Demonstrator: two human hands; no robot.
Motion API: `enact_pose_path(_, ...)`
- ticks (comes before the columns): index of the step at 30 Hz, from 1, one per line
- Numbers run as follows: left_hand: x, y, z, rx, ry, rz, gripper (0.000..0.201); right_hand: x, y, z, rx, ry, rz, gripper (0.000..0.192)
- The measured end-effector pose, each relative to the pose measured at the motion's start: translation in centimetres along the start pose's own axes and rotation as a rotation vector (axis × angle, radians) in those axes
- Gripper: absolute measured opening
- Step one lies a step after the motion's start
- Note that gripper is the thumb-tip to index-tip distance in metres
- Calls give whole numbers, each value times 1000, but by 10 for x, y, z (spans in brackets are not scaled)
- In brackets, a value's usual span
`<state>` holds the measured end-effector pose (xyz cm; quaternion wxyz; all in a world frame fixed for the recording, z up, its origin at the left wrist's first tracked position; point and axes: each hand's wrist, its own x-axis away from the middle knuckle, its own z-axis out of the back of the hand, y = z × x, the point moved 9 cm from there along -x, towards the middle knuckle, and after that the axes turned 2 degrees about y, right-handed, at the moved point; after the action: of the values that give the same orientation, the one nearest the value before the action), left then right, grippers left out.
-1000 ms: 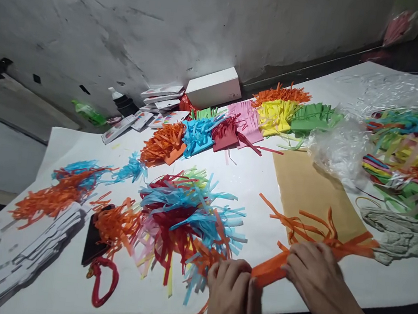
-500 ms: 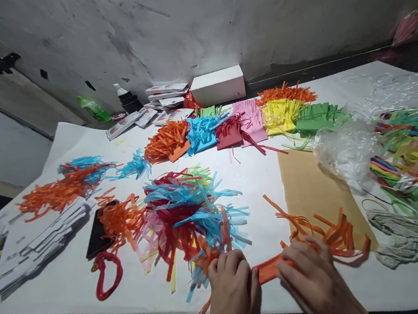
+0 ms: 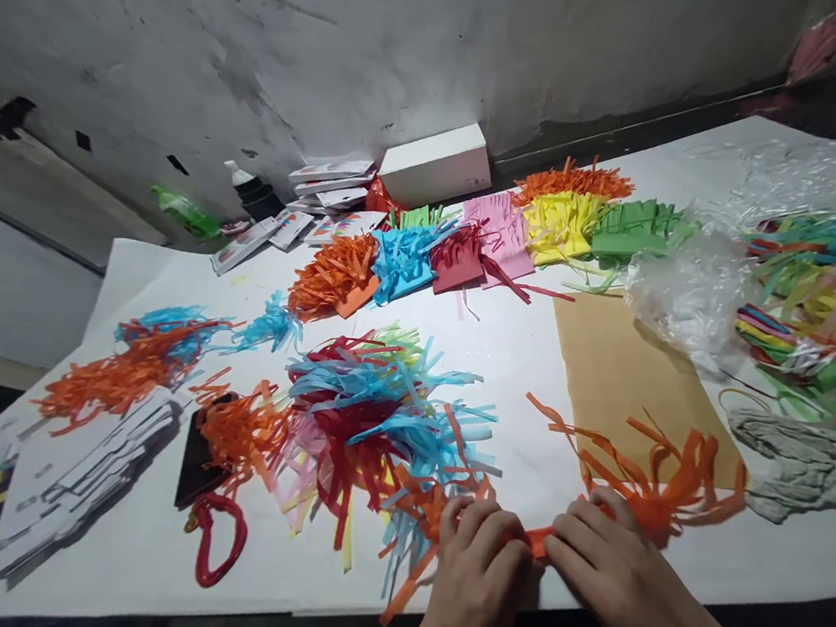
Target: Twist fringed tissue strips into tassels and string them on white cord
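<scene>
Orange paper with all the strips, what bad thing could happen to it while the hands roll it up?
The thin strips of the orange fringed paper could tear or crumple, since the right hand presses right at their base. The left hand sits against the mixed fringe pile, so loose strips might get caught in the roll. The work is near the table edge, so it could slip off.

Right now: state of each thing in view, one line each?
Left hand: closed on orange fringe.
Right hand: pressing the same fringe.
Orange fringe: partly rolled, strips splayed upward.
Mixed fringe pile: loose, tangled.
White box: closed.
Plastic bag: crumpled, open.
Bottle: lying tilted, capped.
</scene>
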<state>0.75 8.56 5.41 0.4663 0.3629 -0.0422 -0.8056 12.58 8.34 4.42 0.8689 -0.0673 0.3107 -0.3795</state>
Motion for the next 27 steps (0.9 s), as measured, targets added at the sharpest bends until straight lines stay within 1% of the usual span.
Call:
enact_pose_path(2, 0, -3, 1, 4, -16, 13, 23, 6, 6, 4, -30, 30, -36, 40)
enact_pose_path(5, 3, -7, 3, -3, -42, 61, 21, 18, 24, 16, -32, 118, -146, 33)
enact_pose_path(8, 7, -12, 2, -33, -84, 168, 21, 21, 35, 20, 101, 142, -213, 27)
enact_pose_path(10, 10, -16, -1, -61, -107, 247, 21, 18, 40, 18, 208, 139, -244, 29)
enact_pose_path(12, 10, -17, -4, -96, -131, 293, 19, 14, 44, 16, 290, 135, -282, 32)
enact_pose_path(14, 8, -18, -7, -136, -153, 302, 17, 11, 46, 14, 326, 121, -307, 35)
enact_pose_path(17, 5, -19, -11, -177, -178, 285, 14, 10, 44, 18, 292, 166, -341, 31)
enact_pose_path(18, 4, -19, -12, -183, -179, 282, 13, 10, 40, 19, 258, 189, -332, 28)
enact_pose_path(20, 2, -20, -12, -183, -178, 273, 13, 6, 25, 17, 170, 199, -238, 27)
enact_pose_path(23, 1, -19, -9, -171, -167, 267, 14, 1, 2, 3, 51, 112, -69, 35)
enact_pose_path(25, 0, -16, -4, -139, -123, 232, 12, 0, 0, -5, 20, 58, -54, 37)
enact_pose_path(27, -1, -11, 1, -95, -75, 163, 11, 0, 5, -8, 14, 54, -83, 36)
